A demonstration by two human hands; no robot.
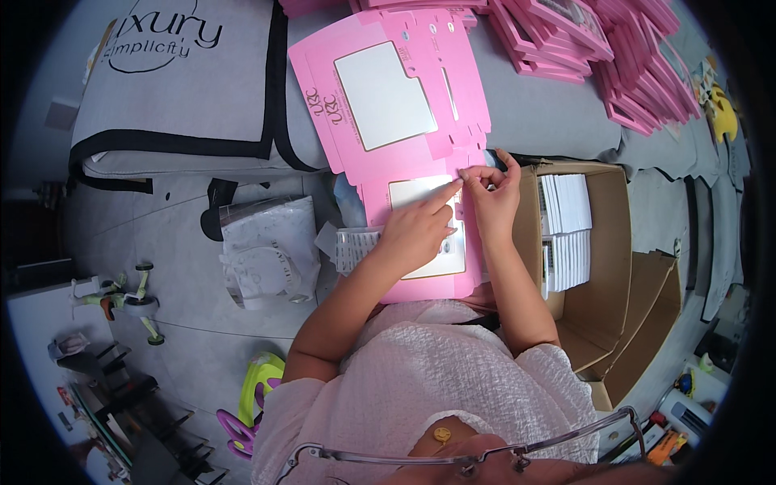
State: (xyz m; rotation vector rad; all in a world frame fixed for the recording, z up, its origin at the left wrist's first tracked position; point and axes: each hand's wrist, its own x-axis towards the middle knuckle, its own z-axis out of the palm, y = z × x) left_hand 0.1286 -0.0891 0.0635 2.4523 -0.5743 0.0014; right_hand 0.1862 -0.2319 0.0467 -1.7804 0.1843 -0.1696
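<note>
A pink flat cardboard box blank (pixel 368 174) with cut-outs lies lengthwise before me, its near end over my lap. My left hand (pixel 416 230) rests on its near panel, index finger stretched out to the panel's right side and the other fingers partly bent. Just beyond that fingertip, my right hand (pixel 495 194) has thumb and index finger pinched together at the blank's right edge; whatever they hold is too small to make out. Beside my left wrist is a whitish sheet with rows of small marks (pixel 356 249), partly hidden by the forearm.
An open brown carton (pixel 598 275) with stacks of white packs (pixel 566 234) stands to my right. Pink frame-like boxes (pixel 558 40) are piled on the grey sofa (pixel 525 117). A clear plastic bag (pixel 271 250) and a small scooter (pixel 129 303) are on the floor at left.
</note>
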